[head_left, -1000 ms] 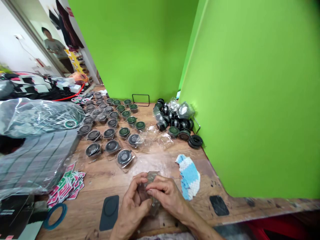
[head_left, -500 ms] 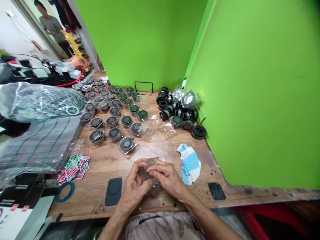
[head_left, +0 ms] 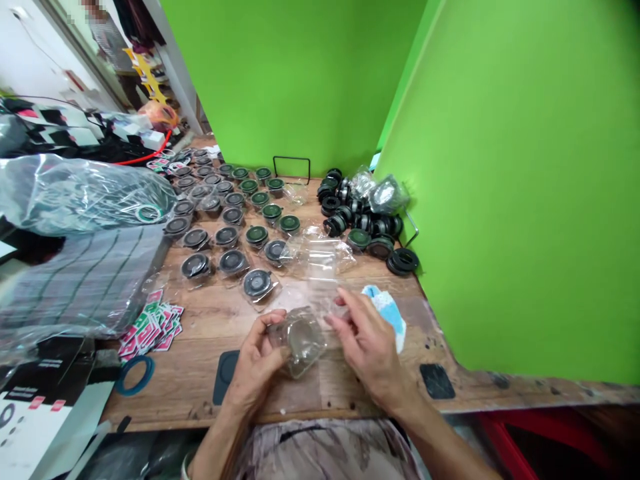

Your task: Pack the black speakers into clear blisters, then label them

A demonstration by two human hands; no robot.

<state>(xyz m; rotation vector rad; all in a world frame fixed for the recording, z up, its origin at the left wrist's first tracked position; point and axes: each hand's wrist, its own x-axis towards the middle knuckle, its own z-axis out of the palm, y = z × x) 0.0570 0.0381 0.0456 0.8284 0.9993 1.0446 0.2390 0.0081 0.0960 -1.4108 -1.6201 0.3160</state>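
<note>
A clear plastic blister shell [head_left: 303,343] with a round hollow is gripped by my left hand [head_left: 257,363], thumb on its near side and fingers on its far edge. My right hand [head_left: 367,347] is just right of it, thumb and forefinger curled toward each other. Something clear and blurred lies at those fingertips, too faint to make out. Beyond my hands, several clear packs with dark round discs [head_left: 257,283] stand in rows on the wooden table. Loose clear shells [head_left: 320,250] lie at the centre. A blue and white cloth [head_left: 393,317] is partly behind my right hand.
Black rings [head_left: 403,261] are heaped against the green partition [head_left: 510,200]. On the left are printed cards [head_left: 153,323], a blue ring [head_left: 135,375] and a plastic bag [head_left: 75,193]. A dark square pad [head_left: 226,377] lies by my left wrist. A person [head_left: 107,40] stands far back.
My hands were together around the clear plastic. Now my right hand has moved off to the right, and the shell shows in my left hand. The view has shifted slightly.
</note>
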